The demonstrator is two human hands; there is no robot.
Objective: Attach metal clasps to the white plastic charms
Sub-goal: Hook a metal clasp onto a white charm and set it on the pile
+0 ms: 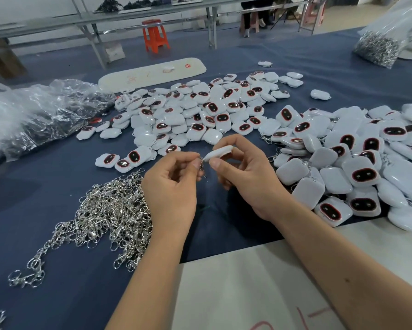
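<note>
Left hand (170,184) pinches one clasp (202,166); right hand (244,172) pinches one charm (218,153). Two charm piles, one loose clasp heap (109,210) on desk (57,270).

Place: small assembly workshop
Work surface: large table under dark blue cloth (319,67)
Stock: heaps of white plastic charms (200,110), loose silver metal clasps (109,210)
Background: long metal benches (105,19), orange plastic stool (155,35)

clasps (109,210) front-left | charms (200,115) behind | charm pile (355,163) right | bag (379,44) far right, perhaps clasps
</note>
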